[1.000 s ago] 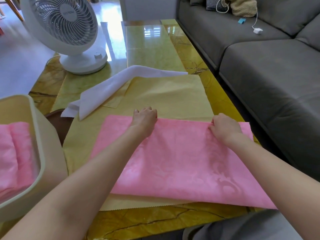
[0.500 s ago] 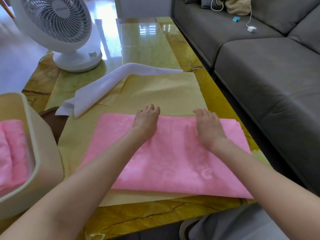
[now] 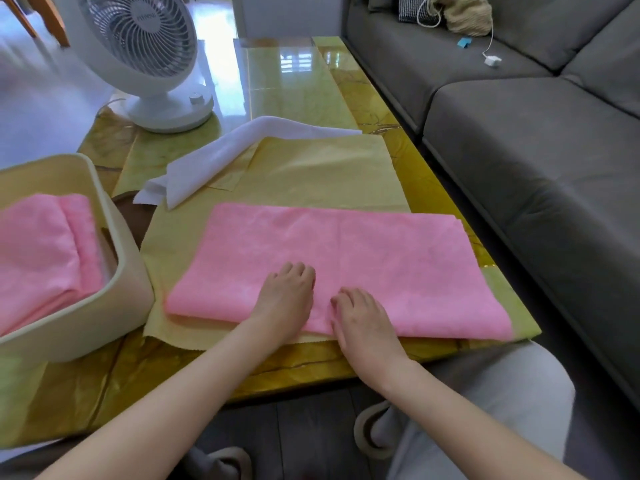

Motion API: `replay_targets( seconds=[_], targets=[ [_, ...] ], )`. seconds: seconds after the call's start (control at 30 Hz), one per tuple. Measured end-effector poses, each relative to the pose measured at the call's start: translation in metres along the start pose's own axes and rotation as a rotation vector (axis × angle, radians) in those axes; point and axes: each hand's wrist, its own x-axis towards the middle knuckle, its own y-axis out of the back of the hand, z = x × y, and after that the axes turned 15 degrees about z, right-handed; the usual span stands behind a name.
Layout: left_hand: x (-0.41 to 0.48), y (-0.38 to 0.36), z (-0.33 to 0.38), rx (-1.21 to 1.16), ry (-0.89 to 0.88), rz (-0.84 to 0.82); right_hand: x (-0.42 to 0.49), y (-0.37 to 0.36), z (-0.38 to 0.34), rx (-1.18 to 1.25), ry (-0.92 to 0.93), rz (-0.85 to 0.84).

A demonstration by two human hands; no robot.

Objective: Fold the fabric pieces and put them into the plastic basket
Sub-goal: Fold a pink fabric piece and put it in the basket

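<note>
Left hand (image 3: pixel 284 301), right hand (image 3: pixel 363 318) came to near counter (image 3: pixel 304 370) edge | grip loose, pressing pink fabric (image 3: pixel 381 254) | risk: uneven push skews fold

The glossy yellow-green marble worktop (image 3: pixel 166 372) carries a white fan (image 3: pixel 145 60), a cream plastic basket (image 3: pixel 131 271) and a spread yellow fabric (image 3: pixel 311 168).

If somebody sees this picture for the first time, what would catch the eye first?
First the pink fabric, spread over a yellow fabric on the table, with the left hand and right hand resting side by side near its near edge. Then the cream basket at the left, holding a folded pink piece, and the white fan behind it.
</note>
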Motion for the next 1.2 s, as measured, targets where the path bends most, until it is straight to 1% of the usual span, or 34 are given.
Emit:
replay_targets(
  seconds=[0.07,0.13,0.17,0.27,0.3,0.4,0.47,0.53,0.6,0.63,0.7,0.77,0.83,0.9,0.97,1.07,1.2],
  targets=[
    [-0.012,-0.001,0.004,0.013,-0.032,0.021,-0.006,0.002,0.003,-0.106,0.011,-0.065],
    [-0.023,-0.001,0.006,-0.023,-0.034,0.035,-0.014,0.005,0.007,-0.188,0.059,-0.080],
    [-0.027,-0.001,0.006,-0.049,-0.029,0.020,-0.015,0.005,0.011,-0.195,0.087,-0.089],
    [-0.039,0.002,0.000,-0.129,-0.035,-0.028,-0.015,0.014,0.020,-0.104,0.122,-0.098],
    [-0.043,0.005,-0.002,-0.149,-0.042,-0.040,-0.015,0.017,0.022,-0.101,0.130,-0.079],
    [-0.049,0.009,-0.002,-0.157,-0.014,-0.067,-0.017,0.030,0.031,-0.148,0.167,-0.093],
    [-0.050,0.012,-0.001,-0.161,0.022,-0.046,-0.019,0.036,0.040,-0.148,0.143,-0.057],
    [-0.051,0.018,-0.003,-0.115,0.043,-0.014,-0.021,0.044,0.050,-0.175,0.095,-0.041],
    [-0.053,0.026,-0.006,-0.079,0.062,0.064,-0.023,0.053,0.059,-0.194,0.083,0.007],
    [-0.053,0.031,-0.006,-0.086,0.066,0.102,-0.024,0.057,0.063,-0.192,0.070,0.035],
    [-0.054,0.043,-0.002,-0.122,0.061,0.126,-0.028,0.064,0.068,-0.179,0.030,0.069],
    [-0.053,0.051,0.002,-0.161,0.074,0.072,-0.031,0.070,0.072,-0.185,0.017,0.078],
    [-0.052,0.056,0.004,-0.229,0.115,-0.047,-0.033,0.077,0.074,-0.212,0.046,0.054],
    [-0.051,0.060,0.004,-0.293,0.136,-0.155,-0.032,0.084,0.077,-0.240,0.079,-0.004],
    [-0.046,0.062,0.004,-0.329,0.128,-0.209,-0.028,0.089,0.081,-0.275,0.083,-0.086],
    [-0.032,0.063,0.002,-0.325,0.113,-0.206,-0.017,0.091,0.087,-0.298,0.045,-0.120],
    [-0.008,0.059,-0.002,-0.231,0.141,-0.148,0.006,0.086,0.090,-0.307,0.009,-0.058]
  ],
)
